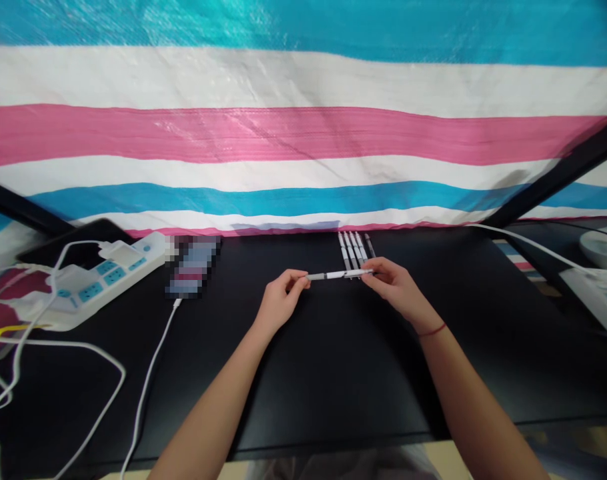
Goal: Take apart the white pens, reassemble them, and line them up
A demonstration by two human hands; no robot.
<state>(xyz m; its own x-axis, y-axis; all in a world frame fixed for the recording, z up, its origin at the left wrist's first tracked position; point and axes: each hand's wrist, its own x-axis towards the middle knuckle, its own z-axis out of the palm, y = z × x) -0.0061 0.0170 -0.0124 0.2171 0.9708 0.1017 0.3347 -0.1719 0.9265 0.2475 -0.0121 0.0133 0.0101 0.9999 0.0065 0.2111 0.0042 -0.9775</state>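
Between my two hands a white pen (335, 275) with a dark band is held level above the table. My left hand (282, 298) pinches its left end between thumb and fingertips. At the other end, the fingers of my right hand (396, 288) are closed on the pen. Just behind it, several white pens (352, 248) lie side by side, their near ends partly covered by the held pen and my right hand. A darker pen (370, 245) lies at the right of that row.
On the black table (303, 373), a white power strip (106, 283) with plugs and cables is at the left. A phone-like device (193, 267), blurred out, has a white cable (151, 373). Another power strip (596, 297) is at the right. A striped sheet (283, 133) hangs behind.
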